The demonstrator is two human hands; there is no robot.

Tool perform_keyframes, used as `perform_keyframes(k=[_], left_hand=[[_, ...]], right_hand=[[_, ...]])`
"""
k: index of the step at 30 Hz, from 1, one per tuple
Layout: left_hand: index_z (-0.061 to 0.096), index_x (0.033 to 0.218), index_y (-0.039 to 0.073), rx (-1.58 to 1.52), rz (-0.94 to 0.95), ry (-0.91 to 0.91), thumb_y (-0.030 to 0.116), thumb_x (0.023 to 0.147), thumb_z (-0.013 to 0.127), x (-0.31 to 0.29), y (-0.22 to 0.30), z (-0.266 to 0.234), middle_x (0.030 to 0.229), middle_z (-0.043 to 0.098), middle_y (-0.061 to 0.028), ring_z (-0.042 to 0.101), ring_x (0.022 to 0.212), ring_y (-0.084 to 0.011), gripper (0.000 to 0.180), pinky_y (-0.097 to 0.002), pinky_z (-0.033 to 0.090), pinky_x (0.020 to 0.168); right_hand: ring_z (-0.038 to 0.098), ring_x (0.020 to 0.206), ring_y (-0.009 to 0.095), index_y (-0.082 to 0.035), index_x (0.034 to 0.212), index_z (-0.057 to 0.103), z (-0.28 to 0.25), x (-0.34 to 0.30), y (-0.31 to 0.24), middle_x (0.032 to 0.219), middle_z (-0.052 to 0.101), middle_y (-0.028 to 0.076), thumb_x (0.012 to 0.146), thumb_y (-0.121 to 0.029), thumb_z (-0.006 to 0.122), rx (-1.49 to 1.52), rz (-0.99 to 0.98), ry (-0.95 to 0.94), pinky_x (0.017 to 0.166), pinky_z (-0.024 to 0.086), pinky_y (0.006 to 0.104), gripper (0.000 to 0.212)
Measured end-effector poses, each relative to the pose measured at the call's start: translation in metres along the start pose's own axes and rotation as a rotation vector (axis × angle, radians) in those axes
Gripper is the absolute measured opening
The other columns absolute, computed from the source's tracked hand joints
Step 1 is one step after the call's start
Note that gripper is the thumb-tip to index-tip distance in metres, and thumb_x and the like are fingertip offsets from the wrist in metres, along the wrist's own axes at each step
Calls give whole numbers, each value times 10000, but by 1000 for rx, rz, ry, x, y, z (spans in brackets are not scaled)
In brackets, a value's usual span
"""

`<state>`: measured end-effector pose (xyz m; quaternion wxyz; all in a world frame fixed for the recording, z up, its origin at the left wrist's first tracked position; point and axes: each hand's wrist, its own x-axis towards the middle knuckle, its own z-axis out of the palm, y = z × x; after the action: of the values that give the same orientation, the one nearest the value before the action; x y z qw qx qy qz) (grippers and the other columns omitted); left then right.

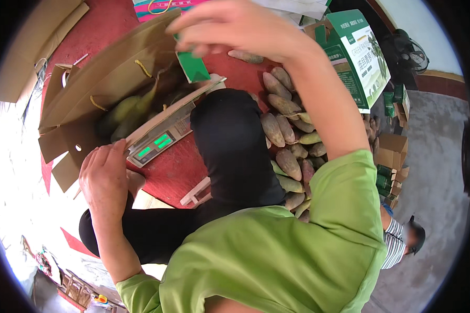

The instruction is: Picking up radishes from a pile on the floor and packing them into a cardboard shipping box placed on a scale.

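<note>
Pinching green flap (192,65) of cardboard box (104,78): right hand (235,26), fingers closed; left hand (105,175) open, resting at scale (159,138).

A heap of brownish-purple oblong fruits (287,141) lies on a red mat (172,172), right of centre. At one o'clock stands a green and white printed box (361,57). At three o'clock small brown cartons (392,151) are stacked on a grey floor (433,172). At five o'clock another person in a striped shirt (392,249) sits. A fan (411,52) stands at two o'clock.
</note>
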<state>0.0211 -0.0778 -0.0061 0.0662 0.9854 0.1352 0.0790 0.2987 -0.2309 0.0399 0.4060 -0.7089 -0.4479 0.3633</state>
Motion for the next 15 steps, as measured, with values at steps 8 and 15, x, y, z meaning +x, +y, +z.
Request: perform_keyframes(k=[8, 15], left_hand=[[664, 985, 59, -85, -27, 20, 115, 778, 684, 7, 3, 0, 861, 640, -85, 623, 820, -267, 215, -383, 493, 758], [672, 1010, 53, -104, -103, 0, 161, 791, 701, 7, -1, 3, 913, 657, -82, 618, 812, -276, 246, -370, 485, 741]], right_hand=[[619, 827, 95, -86, 1130, 628, 0, -161, 170, 959, 674, 9, 889, -225, 628, 228, 501, 509, 703, 457, 229, 278], [610, 800, 127, -83, 1087, 616, 74, -253, 331, 958, 674, 41, 889, -241, 632, 656, 928, 855, 654, 475, 295, 254]])
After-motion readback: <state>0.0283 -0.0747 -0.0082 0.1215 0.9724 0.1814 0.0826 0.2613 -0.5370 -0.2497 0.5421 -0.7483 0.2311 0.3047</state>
